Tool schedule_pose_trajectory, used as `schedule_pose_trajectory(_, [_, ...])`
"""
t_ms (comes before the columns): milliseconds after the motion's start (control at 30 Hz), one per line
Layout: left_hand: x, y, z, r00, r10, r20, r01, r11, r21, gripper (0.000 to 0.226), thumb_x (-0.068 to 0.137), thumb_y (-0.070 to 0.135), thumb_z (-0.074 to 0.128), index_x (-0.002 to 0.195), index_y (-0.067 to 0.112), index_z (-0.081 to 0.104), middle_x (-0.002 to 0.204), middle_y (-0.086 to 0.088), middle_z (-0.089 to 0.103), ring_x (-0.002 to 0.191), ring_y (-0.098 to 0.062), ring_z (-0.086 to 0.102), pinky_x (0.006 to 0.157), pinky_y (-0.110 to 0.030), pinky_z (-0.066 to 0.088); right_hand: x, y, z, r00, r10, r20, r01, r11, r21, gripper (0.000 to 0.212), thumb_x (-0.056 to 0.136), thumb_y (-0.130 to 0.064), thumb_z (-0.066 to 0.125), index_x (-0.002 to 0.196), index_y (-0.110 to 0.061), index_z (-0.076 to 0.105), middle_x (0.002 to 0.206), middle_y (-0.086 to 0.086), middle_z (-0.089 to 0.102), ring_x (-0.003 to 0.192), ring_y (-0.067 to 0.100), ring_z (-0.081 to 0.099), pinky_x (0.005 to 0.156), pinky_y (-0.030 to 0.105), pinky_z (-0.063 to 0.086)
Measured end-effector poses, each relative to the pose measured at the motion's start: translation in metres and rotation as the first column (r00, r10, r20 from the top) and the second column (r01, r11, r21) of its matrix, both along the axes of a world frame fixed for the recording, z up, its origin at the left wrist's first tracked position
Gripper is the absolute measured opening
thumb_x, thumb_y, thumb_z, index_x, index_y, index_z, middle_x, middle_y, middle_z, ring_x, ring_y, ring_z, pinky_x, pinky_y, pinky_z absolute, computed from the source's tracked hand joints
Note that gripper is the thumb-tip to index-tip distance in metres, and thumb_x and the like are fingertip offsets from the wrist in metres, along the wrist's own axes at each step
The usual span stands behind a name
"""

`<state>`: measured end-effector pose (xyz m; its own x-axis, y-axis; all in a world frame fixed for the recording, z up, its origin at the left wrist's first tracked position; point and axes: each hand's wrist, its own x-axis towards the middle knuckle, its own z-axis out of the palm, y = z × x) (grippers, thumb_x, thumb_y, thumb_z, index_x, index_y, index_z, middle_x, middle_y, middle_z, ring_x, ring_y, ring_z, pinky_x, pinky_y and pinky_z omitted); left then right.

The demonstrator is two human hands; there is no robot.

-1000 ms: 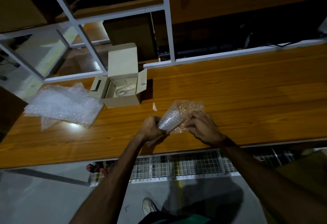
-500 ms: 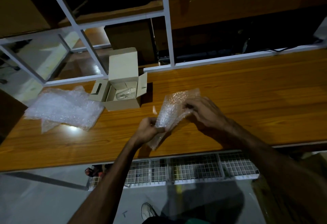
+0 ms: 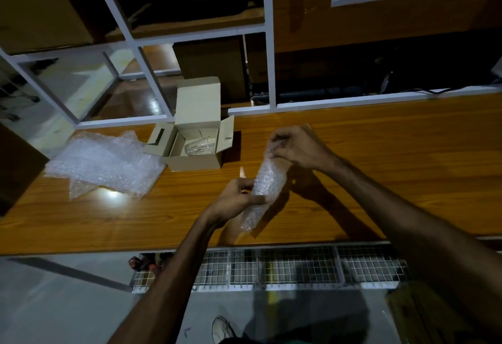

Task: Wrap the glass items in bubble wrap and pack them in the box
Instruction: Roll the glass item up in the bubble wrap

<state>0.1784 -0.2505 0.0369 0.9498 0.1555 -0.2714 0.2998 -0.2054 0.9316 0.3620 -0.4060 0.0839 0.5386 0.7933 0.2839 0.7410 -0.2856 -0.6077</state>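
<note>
A glass item rolled in bubble wrap [image 3: 269, 180] stands tilted above the wooden table [image 3: 380, 159]. My left hand [image 3: 233, 202] grips its lower part, with loose wrap hanging below. My right hand [image 3: 293, 145] pinches the wrap at the upper end. The glass inside is hidden by the wrap. An open cardboard box [image 3: 193, 140] sits at the table's back left with a clear glass [image 3: 198, 146] lying inside. A pile of spare bubble wrap [image 3: 103, 164] lies left of the box.
A white metal shelf frame [image 3: 267, 45] rises behind the table, with brown cartons on its shelves. A small scrap [image 3: 241, 172] lies on the table near the box. A wire mesh rack [image 3: 271, 267] runs under the front edge.
The wrapped bundle has swung from lying low to a more upright tilt. My right hand has risen from the lower side to the top end, while my left hand kept its grip.
</note>
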Motion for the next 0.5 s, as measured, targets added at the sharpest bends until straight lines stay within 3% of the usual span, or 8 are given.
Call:
schedule_pose_trajectory(33, [0.000,0.001,0.002,1.000,0.003,0.009,-0.003,1.000,-0.007,0.036,0.089,0.018,0.082,0.123,0.013,0.073,0.118,-0.002,0.077,0.110,-0.022,0.073,0.097,-0.051,0.060,0.001,0.002,0.002,1.000,-0.022,0.020,0.022,1.000,-0.005,0.027,0.082,-0.042,0.081,0.105,-0.040,0.068,0.103,-0.021,0.071,0.107,0.005,0.065,0.111,0.047,0.030])
schedule_pose_trajectory(100, [-0.002,0.002,0.006,1.000,0.005,0.028,-0.005,1.000,-0.021,0.040,0.087,0.018,0.084,0.126,0.016,0.072,0.122,-0.001,0.076,0.113,-0.022,0.072,0.100,-0.054,0.059,0.000,0.005,0.006,0.994,-0.074,0.077,0.075,0.997,-0.014,0.032,0.082,-0.044,0.083,0.110,-0.034,0.071,0.108,-0.016,0.070,0.110,0.008,0.058,0.095,0.031,0.018])
schedule_pose_trajectory(167, [-0.004,0.002,0.012,0.999,-0.002,0.049,0.003,1.000,-0.027,0.043,0.086,0.016,0.084,0.127,0.017,0.072,0.124,0.000,0.075,0.115,-0.020,0.071,0.102,-0.054,0.057,-0.004,0.007,0.008,0.987,-0.088,0.133,0.093,0.995,-0.032,0.038,0.082,-0.045,0.083,0.115,-0.032,0.071,0.110,-0.015,0.067,0.109,0.006,0.047,0.085,0.030,0.014])
schedule_pose_trajectory(267, [-0.005,0.001,0.016,0.996,-0.007,0.083,0.010,0.999,-0.032,0.045,0.086,0.013,0.084,0.129,0.016,0.071,0.126,-0.001,0.075,0.116,-0.022,0.071,0.104,-0.056,0.055,-0.013,0.010,0.005,0.987,-0.072,0.147,0.078,0.997,-0.030,0.045,0.079,-0.051,0.081,0.118,-0.032,0.067,0.112,-0.015,0.060,0.114,0.011,0.044,0.083,0.031,0.014])
schedule_pose_trajectory(367, [-0.006,0.001,0.017,0.995,0.015,0.099,-0.008,0.998,-0.065,0.047,0.087,0.010,0.083,0.132,0.015,0.070,0.127,-0.003,0.074,0.117,-0.024,0.071,0.104,-0.057,0.055,-0.016,0.009,0.004,0.971,-0.136,0.195,0.140,0.990,-0.005,0.063,0.069,-0.058,0.082,0.123,-0.034,0.058,0.132,-0.004,0.050,0.134,0.021,0.039,0.102,0.038,0.017])
schedule_pose_trajectory(500, [-0.009,-0.002,0.014,0.992,0.046,0.117,-0.039,0.997,-0.066,0.050,0.086,0.009,0.083,0.133,0.014,0.068,0.128,-0.002,0.074,0.116,-0.022,0.072,0.102,-0.054,0.057,-0.022,0.008,0.007,0.851,-0.345,0.395,0.391,0.919,-0.040,0.116,0.052,-0.080,0.081,0.150,-0.038,0.036,0.164,0.013,0.022,0.153,0.036,0.019,0.115,0.065,0.011])
